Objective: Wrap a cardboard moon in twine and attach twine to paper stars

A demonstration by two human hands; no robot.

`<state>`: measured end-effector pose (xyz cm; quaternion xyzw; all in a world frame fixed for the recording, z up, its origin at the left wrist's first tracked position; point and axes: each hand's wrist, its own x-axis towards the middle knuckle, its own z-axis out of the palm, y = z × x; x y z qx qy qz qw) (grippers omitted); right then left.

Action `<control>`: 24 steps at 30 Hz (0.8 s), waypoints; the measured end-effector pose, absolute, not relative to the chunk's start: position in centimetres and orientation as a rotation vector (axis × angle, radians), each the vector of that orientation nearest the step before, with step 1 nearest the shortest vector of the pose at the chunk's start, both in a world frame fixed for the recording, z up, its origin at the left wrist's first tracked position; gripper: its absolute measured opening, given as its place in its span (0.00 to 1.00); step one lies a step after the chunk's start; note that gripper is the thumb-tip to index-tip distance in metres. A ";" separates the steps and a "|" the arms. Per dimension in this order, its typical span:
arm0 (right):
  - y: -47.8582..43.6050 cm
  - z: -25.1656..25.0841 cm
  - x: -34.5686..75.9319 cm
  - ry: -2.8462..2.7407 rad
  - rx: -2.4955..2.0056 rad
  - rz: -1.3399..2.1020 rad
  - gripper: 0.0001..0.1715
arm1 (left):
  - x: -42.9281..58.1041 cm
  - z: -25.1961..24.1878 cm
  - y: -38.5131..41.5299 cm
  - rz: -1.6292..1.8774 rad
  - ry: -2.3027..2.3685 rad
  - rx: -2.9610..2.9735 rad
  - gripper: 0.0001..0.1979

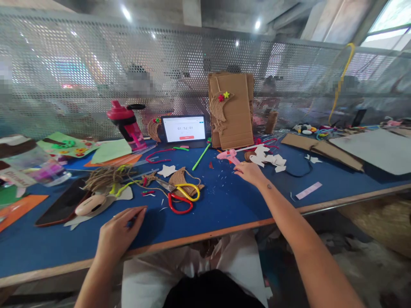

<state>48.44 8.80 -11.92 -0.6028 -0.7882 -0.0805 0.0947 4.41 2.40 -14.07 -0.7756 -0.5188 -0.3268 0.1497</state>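
Observation:
My right hand reaches out over the table with its fingers closed on the handle of a pink hot glue gun. My left hand rests near the table's front edge, its fingers curled together and nothing visible in them. Scissors with a red and a yellow handle lie between the hands, their blades pointing away to the left. Just behind them is a twine-wrapped crescent moon, partly covered by the yellow handle. A white star cutout lies beside it. White paper scraps sit right of the glue gun.
Cardboard stands at the back with another decorated twine moon hanging on it. Left of it are a tablet showing a timer and a pink bottle. A phone and twine bundle lie left. A metal mesh partition rises behind.

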 end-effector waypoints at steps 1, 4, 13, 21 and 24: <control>8.9 -12.1 48.0 -2.355 -1.796 -0.247 0.11 | 4.5 -14.2 2.3 -0.918 -1.498 -2.206 0.19; 9.4 -12.4 47.2 -2.409 -1.828 -0.290 0.12 | 4.7 -14.4 2.2 -0.875 -1.483 -2.158 0.19; 9.1 -12.1 46.2 -2.442 -1.925 -0.392 0.19 | 4.5 -14.8 2.2 -0.765 -1.349 -2.157 0.19; 8.6 -12.5 45.4 -2.362 -1.992 -0.405 0.19 | 5.1 -14.5 2.2 -0.778 -1.246 -2.103 0.21; 8.6 -12.7 45.6 -2.323 -1.982 -0.396 0.17 | 5.1 -14.5 2.0 -0.777 -1.271 -2.109 0.22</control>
